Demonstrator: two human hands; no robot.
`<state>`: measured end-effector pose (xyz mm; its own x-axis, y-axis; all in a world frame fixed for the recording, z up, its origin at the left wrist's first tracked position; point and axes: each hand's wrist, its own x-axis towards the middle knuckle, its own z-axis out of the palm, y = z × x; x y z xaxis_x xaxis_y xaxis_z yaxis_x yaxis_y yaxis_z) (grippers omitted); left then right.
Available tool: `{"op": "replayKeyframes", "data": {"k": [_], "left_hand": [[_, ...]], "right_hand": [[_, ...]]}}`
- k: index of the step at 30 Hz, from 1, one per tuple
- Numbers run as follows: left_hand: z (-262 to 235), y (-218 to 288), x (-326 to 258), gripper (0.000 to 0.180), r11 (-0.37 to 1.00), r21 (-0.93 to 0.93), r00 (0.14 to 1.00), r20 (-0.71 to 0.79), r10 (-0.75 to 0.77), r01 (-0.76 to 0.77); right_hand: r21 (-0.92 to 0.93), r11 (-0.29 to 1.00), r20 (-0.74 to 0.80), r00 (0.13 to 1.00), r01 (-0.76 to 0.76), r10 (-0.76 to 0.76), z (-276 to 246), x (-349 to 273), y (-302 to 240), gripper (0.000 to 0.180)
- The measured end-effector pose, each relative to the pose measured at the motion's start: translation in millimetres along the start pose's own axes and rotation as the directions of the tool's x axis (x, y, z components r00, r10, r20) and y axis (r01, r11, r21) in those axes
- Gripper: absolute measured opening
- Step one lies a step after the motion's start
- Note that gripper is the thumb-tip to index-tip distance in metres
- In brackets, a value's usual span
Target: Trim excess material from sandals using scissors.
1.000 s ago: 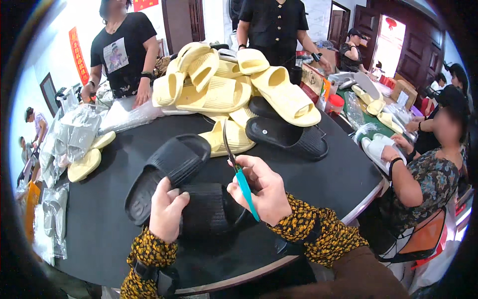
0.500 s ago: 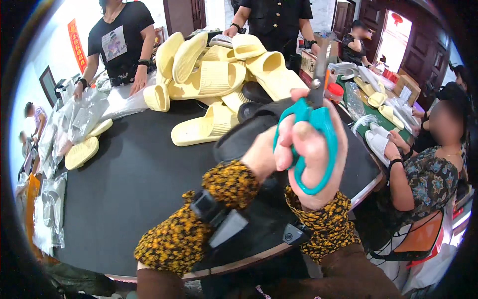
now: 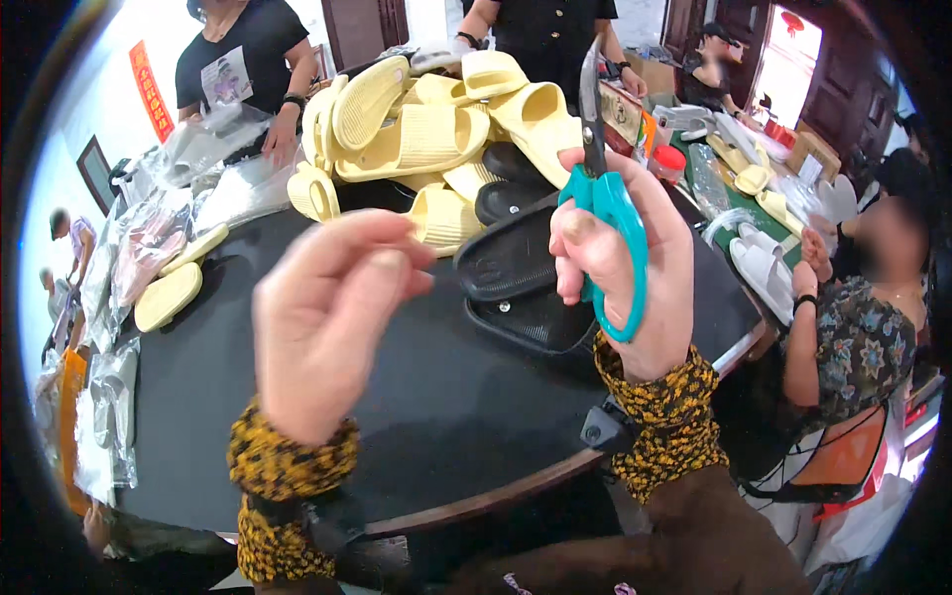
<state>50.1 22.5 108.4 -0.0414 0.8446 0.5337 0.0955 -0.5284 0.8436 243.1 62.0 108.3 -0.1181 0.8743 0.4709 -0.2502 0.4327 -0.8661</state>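
Observation:
Teal-handled scissors (image 3: 627, 248) are gripped in my right hand (image 3: 662, 263), fingers through the loops and dark blades pointing up. My left hand (image 3: 322, 317) hovers over the table, slightly blurred, its fingers loosely bent and nothing visible in them. Between my hands lies a pair of black slippers: one slipper (image 3: 506, 256) is behind the other slipper (image 3: 531, 322), both bearing a small shiny dot. Just beyond, a heap of pale yellow slippers (image 3: 416, 139) fills the far middle of the table, with more black slippers (image 3: 511, 188) partly under it.
The dark table (image 3: 218, 416) has a curved near edge. Plastic bags (image 3: 149, 228) and two yellow slippers (image 3: 169, 296) lie at the left. A red-lidded jar (image 3: 666, 164) stands at the right. Co-workers stand across the table, and a seated person (image 3: 853, 332) is close on my right.
My left hand has left the black slippers and moved left and up. My right hand, still holding the scissors, has shifted slightly up. The black slippers are now uncovered.

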Motion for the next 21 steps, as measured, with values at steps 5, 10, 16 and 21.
{"op": "replayKeyframes", "data": {"k": [5, 10, 16, 21], "left_hand": [[-21.3, -1.8, -11.2, 0.016, 0.997, 0.04, 0.997, 0.011, -0.073, 0.072], [30.4, -73.5, -33.1, 0.025, 0.934, 0.348, 0.928, 0.317, -0.195, 0.078], [96.0, -113.7, -27.1, 0.045, 0.941, 0.292, 0.877, 0.389, -0.28, 0.171], [119.1, -111.7, -7.0, 0.038, 0.865, 0.203, 0.71, 0.502, -0.494, 0.459]], "right_hand": [[-0.197, 0.979, -0.079, 0.994, 0.053, -0.069, -20.3, 9.3, 22.0, 0.039], [-0.661, 0.746, -0.167, 0.953, 0.084, -0.255, -59.0, 27.7, 58.2, 0.04], [-0.95, 0.29, -0.202, 0.937, -0.118, -0.283, -101.2, 35.2, 75.2, 0.044], [-0.97, 0.223, -0.158, 0.95, -0.098, -0.268, -97.3, 38.5, 69.1, 0.047]]}}
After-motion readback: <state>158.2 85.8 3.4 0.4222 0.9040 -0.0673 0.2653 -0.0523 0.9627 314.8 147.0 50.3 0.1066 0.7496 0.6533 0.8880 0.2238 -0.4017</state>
